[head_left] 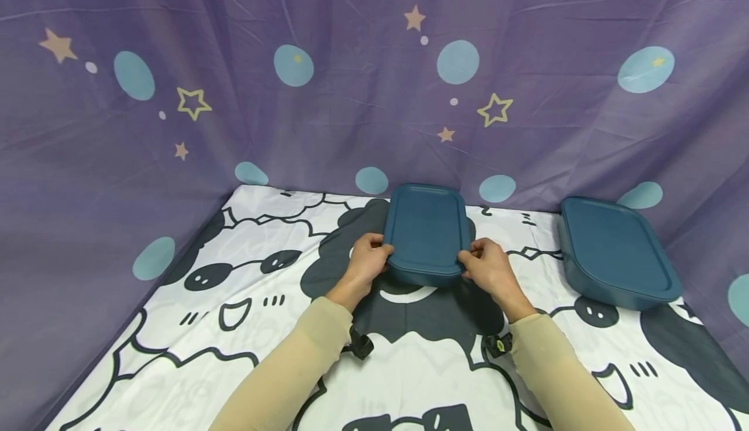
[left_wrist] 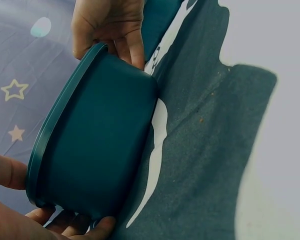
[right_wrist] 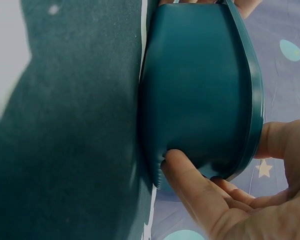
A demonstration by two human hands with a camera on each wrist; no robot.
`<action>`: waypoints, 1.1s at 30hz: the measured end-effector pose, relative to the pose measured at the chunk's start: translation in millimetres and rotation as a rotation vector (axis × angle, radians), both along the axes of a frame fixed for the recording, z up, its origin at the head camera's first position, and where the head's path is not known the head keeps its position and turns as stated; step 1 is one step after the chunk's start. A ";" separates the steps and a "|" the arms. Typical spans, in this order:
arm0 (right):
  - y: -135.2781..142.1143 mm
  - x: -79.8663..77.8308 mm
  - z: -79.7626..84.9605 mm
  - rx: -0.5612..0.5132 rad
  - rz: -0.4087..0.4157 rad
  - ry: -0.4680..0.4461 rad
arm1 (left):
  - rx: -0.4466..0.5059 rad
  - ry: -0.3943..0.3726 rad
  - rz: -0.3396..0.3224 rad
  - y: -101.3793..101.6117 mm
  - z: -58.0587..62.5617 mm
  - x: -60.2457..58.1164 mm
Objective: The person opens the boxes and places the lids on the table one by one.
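A dark blue rectangular lidded storage box (head_left: 427,226) lies flat on the cloth in the middle of the head view. My left hand (head_left: 368,262) grips its near left corner, and my right hand (head_left: 488,265) holds the near right corner. In the left wrist view, the left thumb is at the lid's rim while the fingers curl against the box's side wall (left_wrist: 95,135). The right wrist view has the right thumb by the rim and the fingers spread along the side. The lid appears seated on the box; its contents are hidden.
A second blue lidded box (head_left: 620,249) sits to the right on the cloth. The cartoon-printed cloth (head_left: 234,366) covers the surface. A purple curtain (head_left: 363,93) with stars and dots hangs behind and along the left, close to both boxes' far edges.
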State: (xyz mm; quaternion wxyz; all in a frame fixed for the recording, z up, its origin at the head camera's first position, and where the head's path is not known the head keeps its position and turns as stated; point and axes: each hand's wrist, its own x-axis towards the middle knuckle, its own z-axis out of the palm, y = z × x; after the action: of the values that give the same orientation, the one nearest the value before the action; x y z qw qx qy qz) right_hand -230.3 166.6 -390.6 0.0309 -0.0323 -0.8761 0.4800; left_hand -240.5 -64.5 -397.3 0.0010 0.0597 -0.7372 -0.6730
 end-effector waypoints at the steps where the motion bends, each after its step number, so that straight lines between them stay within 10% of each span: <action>1: -0.3 0.2 0.0 0.000 0.000 0.000 | -0.001 0.001 0.002 -0.2 0.1 0.1; 33: -14.8 0.5 0.6 -0.007 0.020 0.016 | 0.016 -0.028 0.013 -15.8 -0.2 0.7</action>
State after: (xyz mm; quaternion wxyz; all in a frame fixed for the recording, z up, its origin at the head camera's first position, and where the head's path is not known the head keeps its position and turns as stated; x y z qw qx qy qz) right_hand -229.8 151.8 -390.0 0.0329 -0.0198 -0.8744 0.4836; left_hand -239.8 -80.2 -397.5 -0.0053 0.0738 -0.7314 -0.6779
